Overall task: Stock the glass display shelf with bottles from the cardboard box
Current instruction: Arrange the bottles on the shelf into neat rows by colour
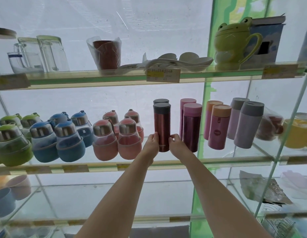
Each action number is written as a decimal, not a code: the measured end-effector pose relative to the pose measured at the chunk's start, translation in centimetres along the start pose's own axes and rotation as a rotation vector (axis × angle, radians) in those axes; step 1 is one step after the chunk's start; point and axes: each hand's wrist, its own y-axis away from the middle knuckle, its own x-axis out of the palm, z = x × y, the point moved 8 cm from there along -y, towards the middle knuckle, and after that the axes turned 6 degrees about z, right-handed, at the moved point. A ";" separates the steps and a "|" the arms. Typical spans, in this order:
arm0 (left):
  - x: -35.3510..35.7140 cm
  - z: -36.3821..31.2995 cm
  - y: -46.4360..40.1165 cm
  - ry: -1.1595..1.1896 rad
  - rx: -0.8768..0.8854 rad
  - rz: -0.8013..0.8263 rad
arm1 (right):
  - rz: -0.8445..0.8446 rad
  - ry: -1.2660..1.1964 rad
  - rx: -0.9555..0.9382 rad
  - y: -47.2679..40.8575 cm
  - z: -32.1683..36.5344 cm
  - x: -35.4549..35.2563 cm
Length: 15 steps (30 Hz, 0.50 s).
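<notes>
Copper-red steel flask (161,129) sat upright on the glass shelf (218,159), mid-row, both hands pinching its lower body: left hand (151,143), right hand (176,143). Twin flask (161,101) stood just behind; maroon flask (192,127) just right; pink bottle (129,140) near left. Risk: tall, narrow body could tip on release or knock a neighbour, domino on glass. Cardboard box not in view.

A shop: glass shelves (104,166) carry price tags (163,75) and rows of matching bottles (104,140) and mugs (230,43).
</notes>
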 end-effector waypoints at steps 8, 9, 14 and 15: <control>-0.5 -1.0 1.5 -0.015 -0.051 -0.014 | -0.151 -0.001 0.015 1.9 1.3 -1.8; -0.7 -1.3 1.7 -0.037 -0.055 -0.009 | -0.160 -0.011 0.016 2.2 1.5 -2.2; -1.9 -3.3 3.0 -0.185 -0.044 0.016 | -0.205 -0.080 0.033 3.9 1.8 -3.6; -2.0 -3.6 3.3 -0.179 -0.035 0.020 | -0.227 -0.084 0.042 4.4 1.6 -3.8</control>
